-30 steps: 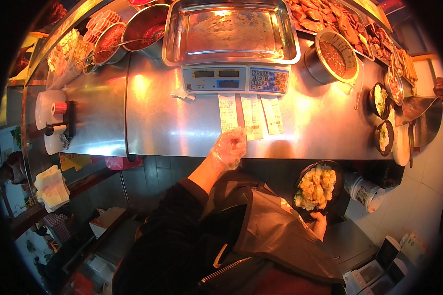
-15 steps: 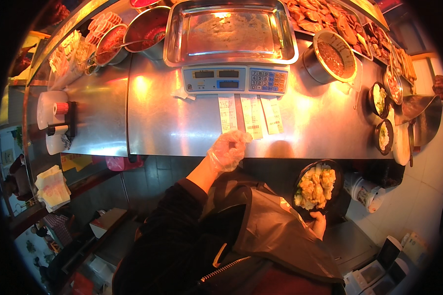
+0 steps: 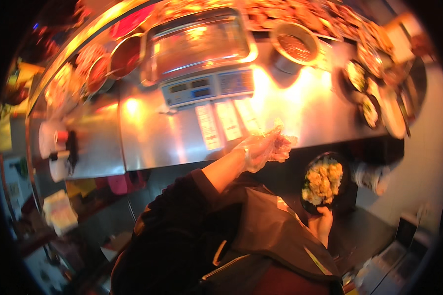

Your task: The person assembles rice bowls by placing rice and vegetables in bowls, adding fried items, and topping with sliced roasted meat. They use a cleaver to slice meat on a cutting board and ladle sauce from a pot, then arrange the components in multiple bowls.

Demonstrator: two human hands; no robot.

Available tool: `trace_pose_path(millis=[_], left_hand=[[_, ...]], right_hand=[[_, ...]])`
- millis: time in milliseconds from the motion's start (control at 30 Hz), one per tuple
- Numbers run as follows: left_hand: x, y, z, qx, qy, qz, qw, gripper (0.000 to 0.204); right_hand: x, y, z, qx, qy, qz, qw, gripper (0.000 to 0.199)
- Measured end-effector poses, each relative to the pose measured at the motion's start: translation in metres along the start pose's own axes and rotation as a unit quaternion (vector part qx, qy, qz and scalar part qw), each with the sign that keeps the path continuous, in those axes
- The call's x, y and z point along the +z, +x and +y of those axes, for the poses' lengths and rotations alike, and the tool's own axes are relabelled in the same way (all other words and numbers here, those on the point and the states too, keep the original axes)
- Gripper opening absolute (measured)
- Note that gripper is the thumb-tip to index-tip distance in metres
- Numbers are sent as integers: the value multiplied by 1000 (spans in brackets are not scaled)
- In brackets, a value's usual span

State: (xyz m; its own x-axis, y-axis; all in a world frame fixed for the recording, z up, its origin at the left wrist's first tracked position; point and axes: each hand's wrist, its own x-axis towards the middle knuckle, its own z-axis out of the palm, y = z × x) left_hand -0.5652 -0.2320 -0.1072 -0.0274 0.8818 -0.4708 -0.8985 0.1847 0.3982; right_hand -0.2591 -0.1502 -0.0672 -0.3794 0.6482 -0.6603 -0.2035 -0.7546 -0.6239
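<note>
My left hand, in a clear plastic glove, hovers over the counter's front edge with its fingers bent together. Something small and pale may stick up from the fingertips; blur hides what it is. Lower right, my bare right hand grips the near rim of a black bowl. Golden chunks of food fill that bowl, with some green at the side. Printed paper slips lie on the counter beyond my left hand: a left slip, a middle slip and a right slip.
A digital scale carries a large metal tray. Right of it stands a steel pot of dark sauce. Two filled black bowls, one upper and one lower, sit at the counter's right end near a pale board.
My left hand has moved right, away from the slips. The bowl in my right hand has shifted slightly right. The whole view has turned and blurred.
</note>
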Motion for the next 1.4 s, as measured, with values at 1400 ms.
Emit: trace_pose_path(millis=[1400], left_hand=[[692, 77, -943, -598, 343, -538, 485, 56]], right_hand=[[-675, -580, 79, -331, 483, 810, 38, 61]])
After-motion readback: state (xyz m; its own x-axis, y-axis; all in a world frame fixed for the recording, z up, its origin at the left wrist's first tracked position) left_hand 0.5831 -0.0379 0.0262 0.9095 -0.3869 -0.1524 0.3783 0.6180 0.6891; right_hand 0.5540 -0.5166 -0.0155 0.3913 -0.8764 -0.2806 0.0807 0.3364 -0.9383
